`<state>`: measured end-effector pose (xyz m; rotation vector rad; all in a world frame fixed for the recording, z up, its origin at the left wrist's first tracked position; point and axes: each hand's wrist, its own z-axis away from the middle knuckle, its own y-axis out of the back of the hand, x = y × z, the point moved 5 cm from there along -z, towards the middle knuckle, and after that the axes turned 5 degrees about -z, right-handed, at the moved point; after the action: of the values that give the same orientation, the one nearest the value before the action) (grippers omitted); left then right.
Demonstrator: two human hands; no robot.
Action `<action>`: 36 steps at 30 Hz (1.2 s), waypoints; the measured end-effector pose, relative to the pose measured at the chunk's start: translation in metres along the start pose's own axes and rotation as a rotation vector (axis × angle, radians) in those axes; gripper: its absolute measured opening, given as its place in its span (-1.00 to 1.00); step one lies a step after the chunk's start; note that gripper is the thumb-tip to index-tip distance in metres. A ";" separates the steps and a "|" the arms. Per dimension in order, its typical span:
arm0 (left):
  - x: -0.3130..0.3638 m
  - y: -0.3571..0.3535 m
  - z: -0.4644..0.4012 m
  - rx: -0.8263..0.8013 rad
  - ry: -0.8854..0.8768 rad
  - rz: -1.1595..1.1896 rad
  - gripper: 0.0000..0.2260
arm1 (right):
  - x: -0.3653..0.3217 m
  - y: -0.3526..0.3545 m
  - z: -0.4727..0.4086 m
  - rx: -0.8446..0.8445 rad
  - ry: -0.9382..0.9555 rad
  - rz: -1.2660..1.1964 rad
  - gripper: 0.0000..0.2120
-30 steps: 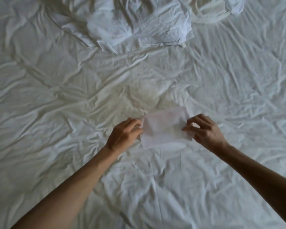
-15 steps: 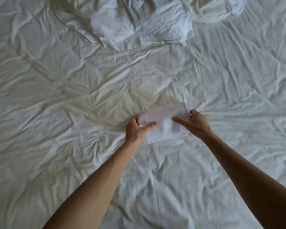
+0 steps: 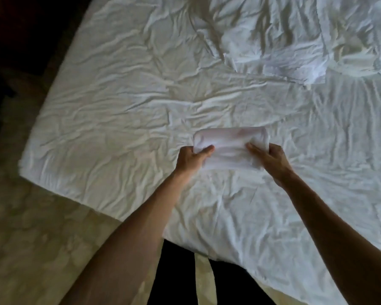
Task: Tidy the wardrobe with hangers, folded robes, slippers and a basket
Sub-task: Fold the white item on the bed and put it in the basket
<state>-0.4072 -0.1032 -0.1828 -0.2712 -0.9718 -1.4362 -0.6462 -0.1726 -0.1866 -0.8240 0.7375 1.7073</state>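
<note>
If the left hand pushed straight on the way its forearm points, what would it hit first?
The folded white cloth that the left hand already grips at its left end. Past that only wrinkled bed sheet shows, then probably the crumpled white pile; depth is unclear.

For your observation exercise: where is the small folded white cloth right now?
In the head view the folded white cloth sits just right of centre on the wrinkled bed sheet, held at its ends by the left hand and right hand.

Both bare arms reach forward, close together. The left hand (image 3: 190,158) and the right hand (image 3: 271,158) each grip something white — thumbs on top, pointing at each other, the other fingers tucked under.
</note>
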 end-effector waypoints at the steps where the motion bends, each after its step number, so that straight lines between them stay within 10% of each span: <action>1: 0.000 0.023 0.016 0.030 0.010 0.049 -0.75 | -0.016 -0.017 0.012 -0.033 0.012 -0.001 -0.77; 14: -0.145 0.337 0.282 0.600 0.085 0.528 -0.79 | -0.110 -0.341 0.239 -0.567 0.123 0.306 -0.63; 20: -0.297 0.459 0.429 0.885 0.190 0.661 -0.40 | -0.075 -0.533 0.392 -0.837 0.188 0.458 -0.70; 25: -0.409 0.525 0.534 1.064 0.328 0.802 -0.60 | -0.022 -0.667 0.511 -1.007 0.209 0.630 -0.41; 36: -0.579 0.642 0.634 1.363 0.361 1.025 -0.58 | 0.060 -0.912 0.661 -1.304 0.337 0.846 -0.71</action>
<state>0.0134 0.8553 0.0480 0.4532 -1.0512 0.2510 0.1087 0.6247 0.0715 -1.8819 0.0285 2.8862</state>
